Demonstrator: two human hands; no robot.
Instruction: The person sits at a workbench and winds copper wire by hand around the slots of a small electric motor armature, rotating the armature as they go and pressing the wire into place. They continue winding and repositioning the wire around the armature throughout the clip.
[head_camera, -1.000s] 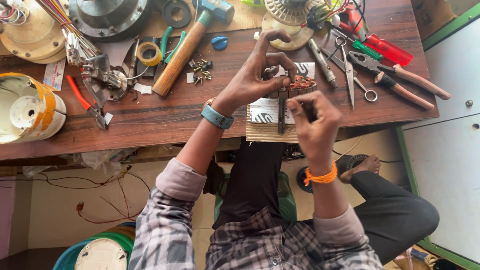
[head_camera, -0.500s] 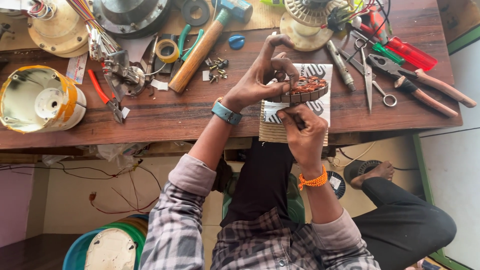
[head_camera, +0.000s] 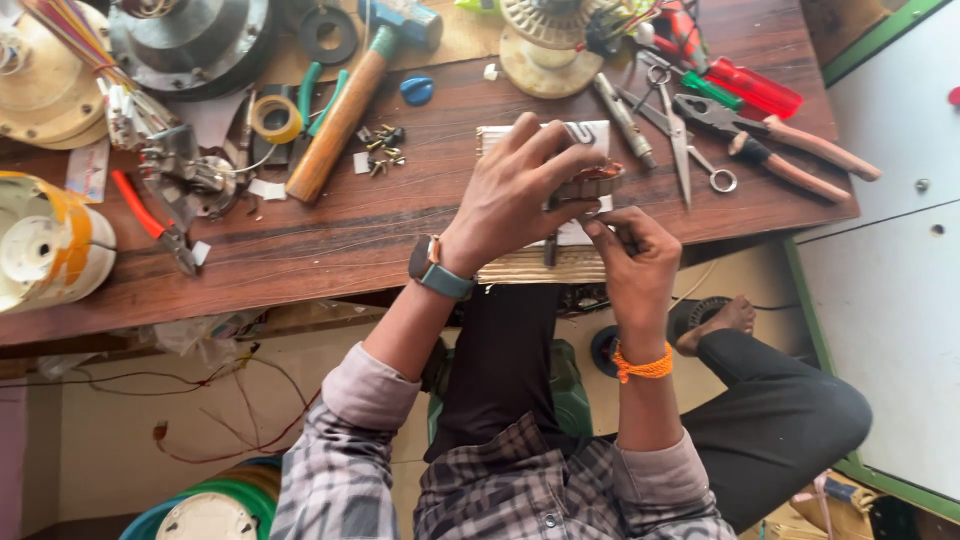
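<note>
The small round wound part (head_camera: 592, 183), coppery on top with a dark metal rim, sits under the fingers of the left hand (head_camera: 520, 190), which curl over it and clamp it from above; it lies on a pale ribbed block (head_camera: 530, 262) at the near edge of the wooden workbench (head_camera: 330, 225). The right hand (head_camera: 630, 255), at about five o'clock from the part, has its fingertips pinched together on something thin just below the rim (too small to make out). A dark slim tool (head_camera: 551, 248) pokes down over the block at seven o'clock. The left wrist carries a teal-strapped watch (head_camera: 440, 272) and the right an orange thread band (head_camera: 641, 366). Further out, at two o'clock, lie scissors (head_camera: 683, 150), pliers with brown handles (head_camera: 775, 140) and a red-handled screwdriver (head_camera: 752, 87). At ten o'clock a wooden-handled hammer (head_camera: 350, 100) lies slantwise beside a roll of yellow tape (head_camera: 275, 117) and a scatter of small screws (head_camera: 382, 148). At nine o'clock, well apart, red-handled pliers (head_camera: 150, 220) lie near a cream motor housing (head_camera: 45, 245) at the bench's far left end.
</note>
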